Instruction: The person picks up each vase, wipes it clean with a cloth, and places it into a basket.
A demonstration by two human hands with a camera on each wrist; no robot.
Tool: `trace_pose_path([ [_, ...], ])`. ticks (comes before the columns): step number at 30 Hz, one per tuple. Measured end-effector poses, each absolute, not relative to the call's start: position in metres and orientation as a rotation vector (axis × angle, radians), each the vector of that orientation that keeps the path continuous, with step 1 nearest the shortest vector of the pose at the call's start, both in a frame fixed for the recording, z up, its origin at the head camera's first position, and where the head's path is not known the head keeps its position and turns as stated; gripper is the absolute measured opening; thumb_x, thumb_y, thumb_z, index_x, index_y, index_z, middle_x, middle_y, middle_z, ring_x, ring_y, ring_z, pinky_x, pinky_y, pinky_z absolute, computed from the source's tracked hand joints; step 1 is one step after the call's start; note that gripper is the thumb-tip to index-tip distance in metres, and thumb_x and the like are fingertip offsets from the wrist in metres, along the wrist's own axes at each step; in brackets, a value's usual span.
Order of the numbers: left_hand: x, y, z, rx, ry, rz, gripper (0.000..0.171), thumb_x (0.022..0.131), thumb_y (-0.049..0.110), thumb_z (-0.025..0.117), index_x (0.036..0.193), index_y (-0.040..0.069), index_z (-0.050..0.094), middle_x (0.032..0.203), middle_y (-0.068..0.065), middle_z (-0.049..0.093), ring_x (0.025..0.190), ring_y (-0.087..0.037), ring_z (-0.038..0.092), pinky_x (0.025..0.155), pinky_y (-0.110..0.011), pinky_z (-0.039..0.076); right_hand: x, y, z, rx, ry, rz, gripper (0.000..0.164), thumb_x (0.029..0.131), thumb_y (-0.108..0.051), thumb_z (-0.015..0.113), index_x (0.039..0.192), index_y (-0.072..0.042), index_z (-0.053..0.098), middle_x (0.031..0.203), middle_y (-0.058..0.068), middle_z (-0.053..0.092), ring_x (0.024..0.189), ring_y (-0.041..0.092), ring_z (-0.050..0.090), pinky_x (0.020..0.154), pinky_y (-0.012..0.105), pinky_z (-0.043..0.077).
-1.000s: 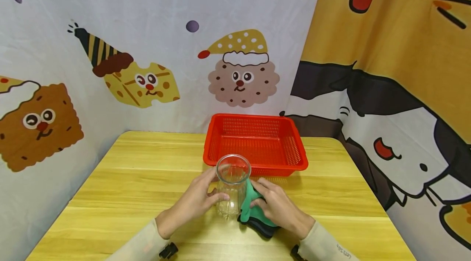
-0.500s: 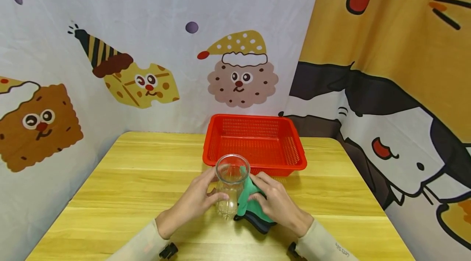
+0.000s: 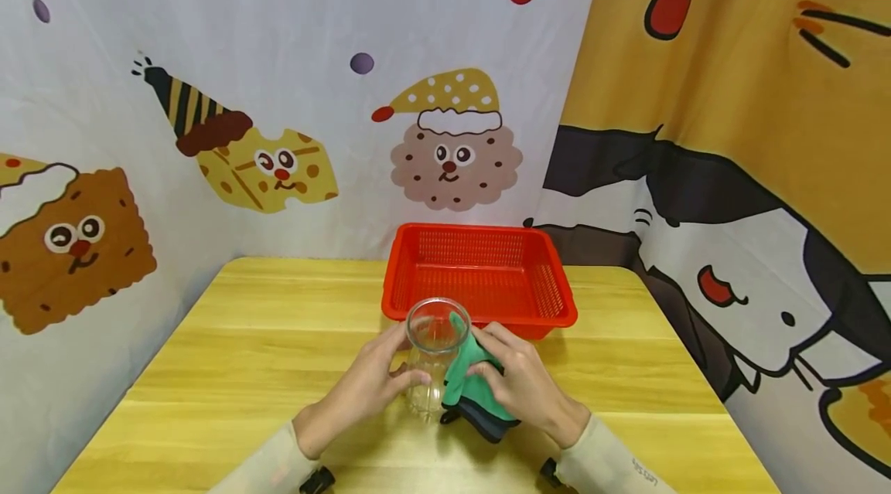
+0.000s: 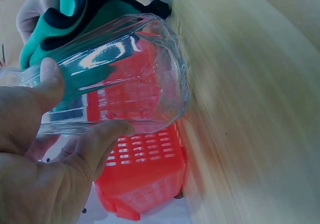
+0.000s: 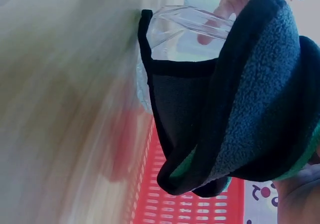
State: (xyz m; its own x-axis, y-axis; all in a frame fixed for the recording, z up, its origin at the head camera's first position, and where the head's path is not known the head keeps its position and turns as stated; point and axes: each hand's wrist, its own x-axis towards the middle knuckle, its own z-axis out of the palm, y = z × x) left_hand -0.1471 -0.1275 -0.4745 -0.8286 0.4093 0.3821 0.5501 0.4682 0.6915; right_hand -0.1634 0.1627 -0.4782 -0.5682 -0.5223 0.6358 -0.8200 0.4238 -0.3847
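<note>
A clear glass vase [image 3: 425,382] with a round rim and a faceted body stands upright on the table in the head view. My left hand [image 3: 369,386] grips its left side, thumb toward the front; the left wrist view shows that thumb and fingers around the glass [image 4: 125,78]. My right hand [image 3: 522,378] pinches a cloth [image 3: 480,386], green on one face and dark grey with black edging on the other. The cloth lies along the vase's right side, and its green shows through the glass near the rim. In the right wrist view the folded cloth [image 5: 250,103] hides most of the right hand.
A red perforated plastic basket [image 3: 390,285] sits on the wooden table [image 3: 278,308] just behind the vase. Behind the table hangs a white curtain [image 3: 299,30] with cartoon prints, and a yellow printed curtain [image 3: 612,69] borders the right side.
My right hand and the cloth have shifted slightly left, so the cloth overlaps more of the vase's right side. My left hand keeps its grip. The head view has tilted up slightly.
</note>
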Motion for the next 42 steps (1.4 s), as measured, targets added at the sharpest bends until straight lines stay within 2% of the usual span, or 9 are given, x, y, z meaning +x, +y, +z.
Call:
trace_pose_path([
  [10, -0.1461, -0.1282, -0.4784, -0.875, -2.511, -1.261, 0.079, 0.095, 0.021, 0.094, 0.165, 0.01, 0.06, 0.151, -0.013, 0.076, 0.128, -0.036, 0.081, 0.109, -0.05, 0.071, -0.1621, 0.163, -0.4729, 1.065, -2.243, 1.092, 0.06, 0.099, 0.001, 0.09, 0.156, -0.001, 0.071, 0.119, -0.001, 0.077, 0.096, 0.004, 0.071, 0.08, 0.013, 0.063],
  [19, -0.1453, -0.1279, -0.4811, -0.896, -2.468, -1.29, 0.081, 0.094, 0.017, 0.095, 0.166, 0.01, 0.059, 0.151, -0.014, 0.076, 0.127, -0.037, 0.081, 0.107, -0.047, 0.072, -0.1597, 0.1641, -0.4698, 1.032, -2.276, 1.122, 0.057, 0.103, -0.002, 0.086, 0.158, -0.007, 0.07, 0.122, -0.003, 0.077, 0.102, 0.005, 0.074, 0.086, 0.017, 0.065],
  [31, -0.1435, -0.1271, -0.4805, -0.871, -2.485, -1.285, 0.078, 0.096, 0.021, 0.093, 0.166, 0.009, 0.06, 0.149, -0.015, 0.077, 0.123, -0.034, 0.081, 0.104, -0.042, 0.073, -0.1599, 0.1624, -0.4725, 1.091, -2.241, 1.042, 0.043, 0.104, 0.003, 0.084, 0.145, -0.002, 0.076, 0.116, -0.001, 0.071, 0.092, 0.004, 0.067, 0.077, 0.014, 0.061],
  [38, -0.1432, -0.1275, -0.4793, -0.862, -2.501, -1.313, 0.08, 0.098, 0.025, 0.091, 0.168, 0.011, 0.057, 0.148, -0.016, 0.076, 0.121, -0.033, 0.081, 0.096, -0.037, 0.074, -0.1613, 0.1609, -0.4694, 1.096, -2.242, 0.983, 0.037, 0.104, 0.001, 0.085, 0.14, -0.005, 0.08, 0.115, -0.001, 0.072, 0.093, 0.006, 0.068, 0.08, 0.015, 0.061],
  [42, -0.1432, -0.1267, -0.478, -0.861, -2.506, -1.308, 0.08, 0.097, 0.025, 0.091, 0.168, 0.01, 0.058, 0.147, -0.017, 0.076, 0.121, -0.033, 0.081, 0.097, -0.037, 0.074, -0.1618, 0.1604, -0.4678, 1.119, -2.229, 0.96, 0.034, 0.103, 0.001, 0.085, 0.136, -0.006, 0.081, 0.114, 0.0, 0.072, 0.094, 0.006, 0.069, 0.081, 0.015, 0.062],
])
